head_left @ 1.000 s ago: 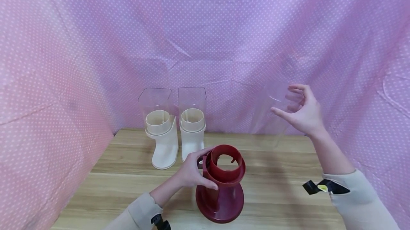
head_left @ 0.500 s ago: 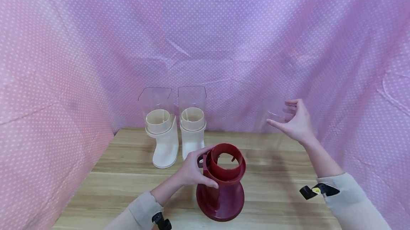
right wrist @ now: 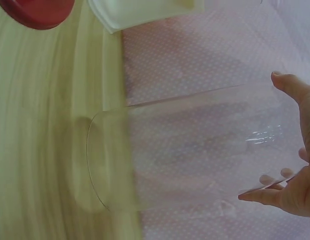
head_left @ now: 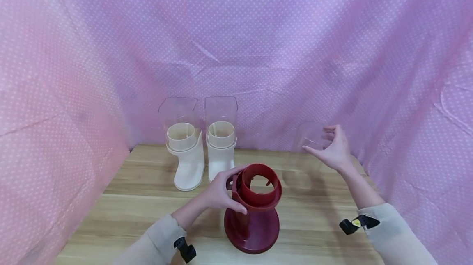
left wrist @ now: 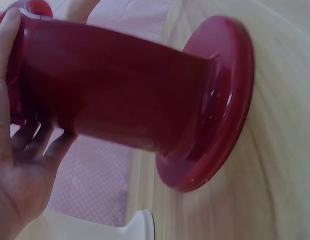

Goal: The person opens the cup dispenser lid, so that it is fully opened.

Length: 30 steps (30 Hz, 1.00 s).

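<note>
Right grip point(head_left: 335, 150) holds a clear container point(right wrist: 189, 150), outline faint.

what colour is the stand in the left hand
The stand is a glossy dark red; it shows best in the left wrist view.

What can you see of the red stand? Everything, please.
The red stand is glossy and looks like plastic: an open, ring-shaped collar on top with a small tab inside, a curved body, and a wide round foot. It is roughly upright at the wooden table, nearer the camera than the white stands; whether the foot sits fully flat is unclear. The left hand grips its upper part.
</note>
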Each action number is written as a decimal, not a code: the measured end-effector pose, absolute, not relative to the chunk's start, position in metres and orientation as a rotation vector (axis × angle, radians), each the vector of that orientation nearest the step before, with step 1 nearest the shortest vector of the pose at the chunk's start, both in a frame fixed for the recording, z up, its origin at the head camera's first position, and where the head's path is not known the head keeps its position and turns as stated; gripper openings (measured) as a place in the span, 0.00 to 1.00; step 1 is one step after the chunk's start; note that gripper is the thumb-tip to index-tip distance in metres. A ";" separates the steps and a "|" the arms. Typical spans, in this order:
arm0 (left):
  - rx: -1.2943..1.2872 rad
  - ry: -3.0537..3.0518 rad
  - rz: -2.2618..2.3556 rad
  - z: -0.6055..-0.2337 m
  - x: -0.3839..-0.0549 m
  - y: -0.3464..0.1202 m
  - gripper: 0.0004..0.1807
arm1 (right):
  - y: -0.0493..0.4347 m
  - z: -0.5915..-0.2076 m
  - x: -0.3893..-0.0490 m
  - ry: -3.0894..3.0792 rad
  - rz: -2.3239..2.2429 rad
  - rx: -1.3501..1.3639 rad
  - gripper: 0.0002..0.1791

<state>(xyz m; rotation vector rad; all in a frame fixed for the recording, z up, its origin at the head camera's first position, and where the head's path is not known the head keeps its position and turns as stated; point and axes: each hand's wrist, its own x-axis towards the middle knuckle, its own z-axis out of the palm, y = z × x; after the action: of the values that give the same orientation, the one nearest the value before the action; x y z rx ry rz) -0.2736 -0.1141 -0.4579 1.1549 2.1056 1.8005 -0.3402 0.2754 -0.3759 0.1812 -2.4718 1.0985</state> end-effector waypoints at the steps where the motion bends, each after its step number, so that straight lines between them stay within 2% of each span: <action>1: 1.182 2.086 1.780 -0.457 -0.276 -0.115 0.56 | 0.276 -0.378 -0.341 -2.470 1.091 0.181 0.52; 5: 1.302 1.993 1.692 -0.450 -0.282 -0.116 0.62 | 0.276 -0.389 -0.343 -2.481 1.045 0.163 0.53; 9: 1.347 2.156 1.603 -0.425 -0.273 -0.112 0.66 | 0.276 -0.398 -0.344 -2.504 1.014 0.138 0.54; 14: 1.124 2.712 1.404 -0.385 -0.245 -0.090 0.59 | 0.276 -0.404 -0.345 -2.455 1.040 0.146 0.53; 18: 0.993 2.932 1.218 -0.371 -0.234 -0.076 0.54 | 0.276 -0.405 -0.345 -2.444 1.028 0.157 0.53; 23: 1.042 2.895 1.204 -0.372 -0.240 -0.071 0.44 | 0.278 -0.399 -0.342 -2.473 1.059 0.168 0.46; 30: 1.237 2.665 1.191 -0.368 -0.262 -0.078 0.48 | 0.283 -0.384 -0.347 -2.480 1.154 0.281 0.33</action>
<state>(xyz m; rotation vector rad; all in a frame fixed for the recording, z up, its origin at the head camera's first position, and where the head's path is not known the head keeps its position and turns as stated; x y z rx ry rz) -0.2615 -0.0784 -0.3676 1.2368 2.6647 1.1911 -0.3473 0.2831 -0.3844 0.2810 -2.4801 1.1541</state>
